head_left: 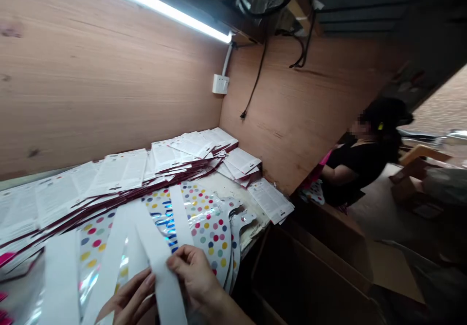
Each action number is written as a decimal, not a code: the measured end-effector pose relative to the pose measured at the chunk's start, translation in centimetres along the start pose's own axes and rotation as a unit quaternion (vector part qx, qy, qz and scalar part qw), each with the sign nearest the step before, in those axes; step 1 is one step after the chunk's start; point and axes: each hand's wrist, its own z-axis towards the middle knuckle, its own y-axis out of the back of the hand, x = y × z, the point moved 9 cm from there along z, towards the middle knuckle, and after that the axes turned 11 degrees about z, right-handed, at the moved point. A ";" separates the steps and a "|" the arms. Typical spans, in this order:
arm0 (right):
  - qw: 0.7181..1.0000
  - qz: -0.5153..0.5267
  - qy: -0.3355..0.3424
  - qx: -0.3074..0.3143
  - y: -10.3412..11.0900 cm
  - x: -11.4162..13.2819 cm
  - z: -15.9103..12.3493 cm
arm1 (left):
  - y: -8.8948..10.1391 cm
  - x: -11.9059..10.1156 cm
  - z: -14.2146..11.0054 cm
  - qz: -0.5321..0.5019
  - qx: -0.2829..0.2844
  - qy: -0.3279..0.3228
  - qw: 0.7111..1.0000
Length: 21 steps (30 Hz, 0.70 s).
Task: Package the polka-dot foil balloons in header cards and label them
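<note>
A bright tube light streaks along the wooden back panel, white socket near the corner, black cable dangling against the side panel, pale floor beyond!

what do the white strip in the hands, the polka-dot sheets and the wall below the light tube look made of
White strip: probably paper or thin card, matt, with no sharp glints.
Polka-dot sheets: seemingly plastic film or foil, glossy, with bright creased highlights.
Wall: likely plywood, dull, with grain lines and knot-like spots.
</note>
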 end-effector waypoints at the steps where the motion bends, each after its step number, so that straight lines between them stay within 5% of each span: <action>1: 1.000 0.025 -0.012 0.005 -0.1 -0.2 -0.2 | -0.4 -0.5 -0.7 -0.015 0.011 -0.002 1.000; 9: 0.991 0.078 -0.090 0.056 -1.3 -1.5 -1.8 | -3.0 -1.7 -2.6 -0.124 0.111 -0.028 0.986; 21: 0.989 0.097 -0.097 0.048 -0.8 -2.4 -2.2 | -2.5 -1.3 -2.7 -0.162 0.106 -0.015 0.981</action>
